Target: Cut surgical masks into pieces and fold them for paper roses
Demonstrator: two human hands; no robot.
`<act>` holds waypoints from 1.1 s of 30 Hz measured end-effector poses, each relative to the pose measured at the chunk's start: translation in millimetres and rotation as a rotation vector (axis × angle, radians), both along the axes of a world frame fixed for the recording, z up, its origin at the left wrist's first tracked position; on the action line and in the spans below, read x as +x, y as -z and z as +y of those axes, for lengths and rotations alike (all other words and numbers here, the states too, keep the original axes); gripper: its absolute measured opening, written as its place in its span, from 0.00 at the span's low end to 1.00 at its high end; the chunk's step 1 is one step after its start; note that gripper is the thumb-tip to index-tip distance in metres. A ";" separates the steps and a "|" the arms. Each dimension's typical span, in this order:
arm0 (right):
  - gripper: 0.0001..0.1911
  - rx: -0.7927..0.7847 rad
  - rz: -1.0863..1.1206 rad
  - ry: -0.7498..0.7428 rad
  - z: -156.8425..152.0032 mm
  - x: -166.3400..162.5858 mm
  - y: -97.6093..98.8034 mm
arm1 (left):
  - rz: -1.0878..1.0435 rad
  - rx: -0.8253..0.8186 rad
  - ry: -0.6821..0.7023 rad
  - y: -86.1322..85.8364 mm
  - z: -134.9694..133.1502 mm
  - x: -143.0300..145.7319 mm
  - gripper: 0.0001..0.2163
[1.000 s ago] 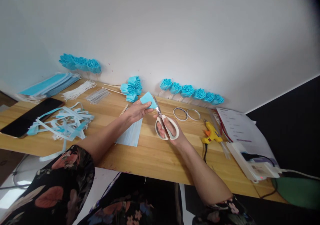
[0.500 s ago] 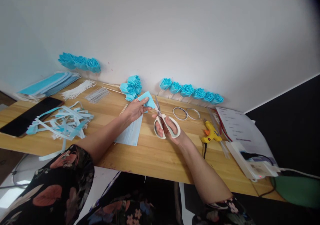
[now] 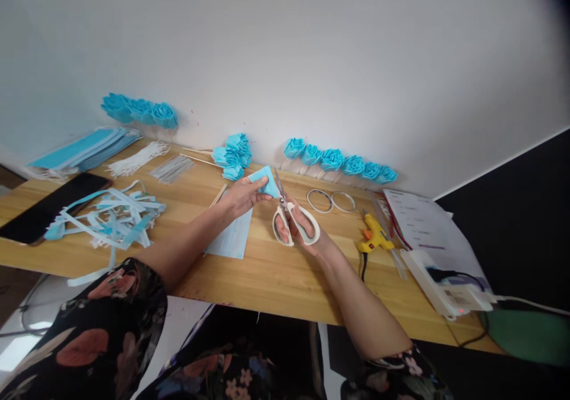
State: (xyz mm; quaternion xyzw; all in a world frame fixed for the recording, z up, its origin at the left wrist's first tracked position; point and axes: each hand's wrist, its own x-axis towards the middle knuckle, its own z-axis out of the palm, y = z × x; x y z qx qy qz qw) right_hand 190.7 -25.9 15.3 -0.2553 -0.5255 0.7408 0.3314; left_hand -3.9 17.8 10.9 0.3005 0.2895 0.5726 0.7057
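Observation:
A folded piece of blue mask fabric (image 3: 266, 181) is pinched between the thumb and fingers of my left hand (image 3: 246, 196). My right hand (image 3: 299, 227) grips white-handled scissors (image 3: 305, 223), with fingers through the loops. The scissor blades point up and away, partly spread, close to the right edge of the folded fabric; whether they touch it I cannot tell. Beneath my left wrist lies a flat pale blue sheet (image 3: 232, 237) on the table. Just behind the left hand stands a cluster of blue fabric flowers (image 3: 233, 156).
Blue flowers (image 3: 332, 159) lean along the wall. To the left are cut strips (image 3: 116, 213), a phone (image 3: 53, 207), white cords (image 3: 139, 159), clear strips (image 3: 173, 168) and stacked masks (image 3: 82, 149). At right sit tape rings (image 3: 319, 201), a yellow glue gun (image 3: 374, 234) and a power strip (image 3: 431, 284).
My left hand and the folded fabric have shifted slightly down and right, nearer the scissors, and the fabric has tilted a little. The scissors have barely moved.

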 end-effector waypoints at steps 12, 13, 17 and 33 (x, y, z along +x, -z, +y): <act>0.36 0.069 0.063 0.071 -0.8 -2.6 5.5 | -0.013 -0.057 -0.012 -3.9 -9.6 12.7 0.04; 0.36 0.067 0.061 0.080 -1.1 -3.1 5.1 | -0.012 -0.057 -0.012 -3.8 -9.5 12.6 0.03; 0.38 0.047 0.064 0.102 -2.4 -5.0 2.8 | 0.001 -0.039 0.003 -3.2 -9.1 11.4 0.04; 0.45 0.001 0.067 0.126 -3.4 -5.0 -0.5 | 0.021 -0.043 -0.011 -3.2 -8.3 10.1 0.05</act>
